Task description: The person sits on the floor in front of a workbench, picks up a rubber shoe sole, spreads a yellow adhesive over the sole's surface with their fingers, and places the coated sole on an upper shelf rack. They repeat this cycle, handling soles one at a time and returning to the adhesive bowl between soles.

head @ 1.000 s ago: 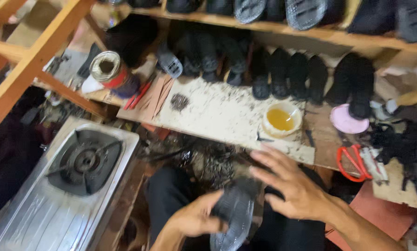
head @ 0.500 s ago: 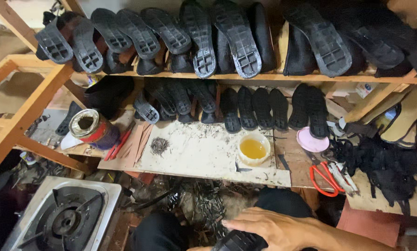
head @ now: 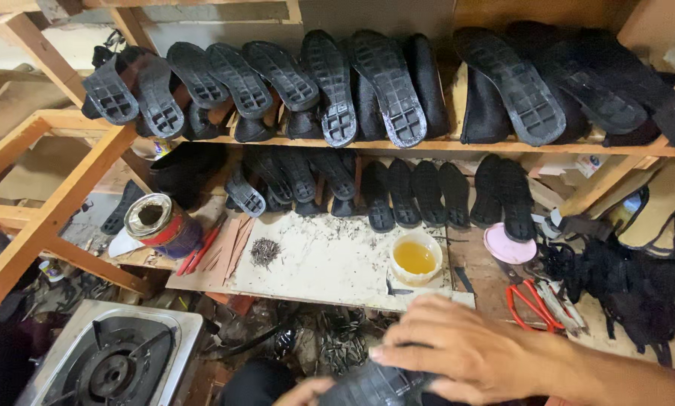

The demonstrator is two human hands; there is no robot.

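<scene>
Tin can (head: 159, 224): round, open top, red and dark blue label wrap, lying tilted at left end of the table.
Printed carton scraps (head: 587, 164): pale, small colour print, right under the shelf (head: 443, 145).
Signs, screens: none.
</scene>
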